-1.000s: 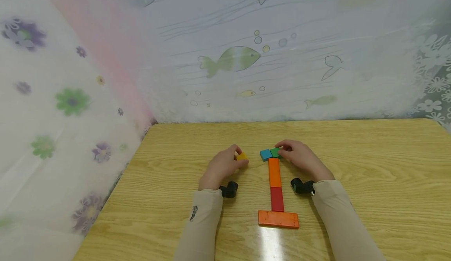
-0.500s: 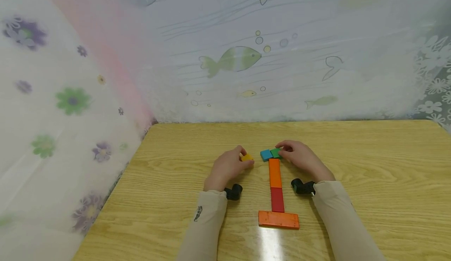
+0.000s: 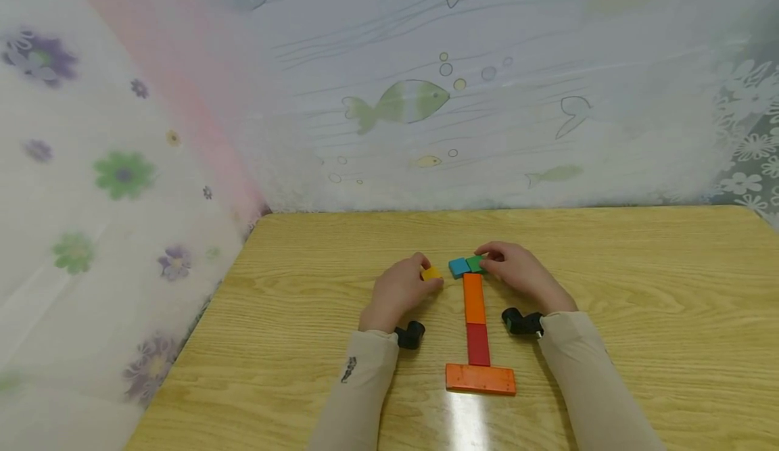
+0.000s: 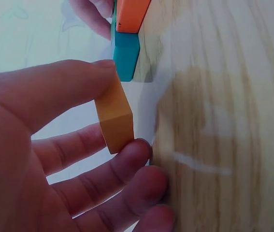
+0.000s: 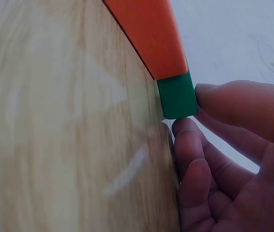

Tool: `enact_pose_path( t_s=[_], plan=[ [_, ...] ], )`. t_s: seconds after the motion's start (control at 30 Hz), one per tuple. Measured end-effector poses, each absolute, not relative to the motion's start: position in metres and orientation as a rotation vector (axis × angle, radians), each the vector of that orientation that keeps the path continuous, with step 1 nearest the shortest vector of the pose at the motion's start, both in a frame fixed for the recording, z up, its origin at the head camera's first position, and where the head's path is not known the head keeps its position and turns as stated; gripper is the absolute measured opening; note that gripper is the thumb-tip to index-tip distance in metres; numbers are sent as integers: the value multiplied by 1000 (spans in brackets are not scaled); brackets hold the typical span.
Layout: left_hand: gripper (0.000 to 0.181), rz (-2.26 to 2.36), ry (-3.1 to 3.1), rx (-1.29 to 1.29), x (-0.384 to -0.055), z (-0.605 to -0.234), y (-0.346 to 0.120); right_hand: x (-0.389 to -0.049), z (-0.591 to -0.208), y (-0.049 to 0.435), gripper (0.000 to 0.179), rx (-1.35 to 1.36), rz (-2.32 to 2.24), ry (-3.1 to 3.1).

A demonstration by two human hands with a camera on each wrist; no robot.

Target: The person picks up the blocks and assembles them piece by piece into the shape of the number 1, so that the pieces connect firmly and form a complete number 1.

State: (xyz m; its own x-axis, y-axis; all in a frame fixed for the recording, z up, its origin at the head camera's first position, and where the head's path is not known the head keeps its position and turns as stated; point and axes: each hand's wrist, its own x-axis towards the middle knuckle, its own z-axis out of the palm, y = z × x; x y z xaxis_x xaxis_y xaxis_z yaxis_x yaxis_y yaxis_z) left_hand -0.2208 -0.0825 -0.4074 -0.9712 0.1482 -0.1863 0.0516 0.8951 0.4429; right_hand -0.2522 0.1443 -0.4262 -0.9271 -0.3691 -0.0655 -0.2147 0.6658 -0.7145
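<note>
My left hand [image 3: 398,292] pinches a small yellow block [image 3: 431,273] between thumb and fingers, just left of the blue block. In the left wrist view the yellow block [image 4: 116,118] is tilted, with a gap between it and the blue block [image 4: 126,55]. A blue block [image 3: 459,268] and a green block [image 3: 475,264] lie side by side at the far end of a long orange block [image 3: 474,299]. My right hand [image 3: 526,275] holds the green block's right side with thumb and fingers; the right wrist view shows the thumb touching the green block [image 5: 178,99].
A red block [image 3: 478,344] continues the line from the orange block towards me. Another orange block [image 3: 481,380] lies crosswise at its near end. All lie flat on a wood-grain table [image 3: 292,289]. A patterned sheet [image 3: 499,126] hangs behind the table.
My left hand has moved right with the yellow block, closer to the blue block. My right hand stays at the green block, and the laid-out blocks have not moved.
</note>
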Motion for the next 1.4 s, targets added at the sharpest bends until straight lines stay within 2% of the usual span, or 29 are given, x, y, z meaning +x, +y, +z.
enact_pose_path(
  t_s=[1.4],
  plan=[
    [37, 645, 2866, 194, -220, -411, -72, -252, -426, 144, 33, -478, -1108, 2676]
  ],
)
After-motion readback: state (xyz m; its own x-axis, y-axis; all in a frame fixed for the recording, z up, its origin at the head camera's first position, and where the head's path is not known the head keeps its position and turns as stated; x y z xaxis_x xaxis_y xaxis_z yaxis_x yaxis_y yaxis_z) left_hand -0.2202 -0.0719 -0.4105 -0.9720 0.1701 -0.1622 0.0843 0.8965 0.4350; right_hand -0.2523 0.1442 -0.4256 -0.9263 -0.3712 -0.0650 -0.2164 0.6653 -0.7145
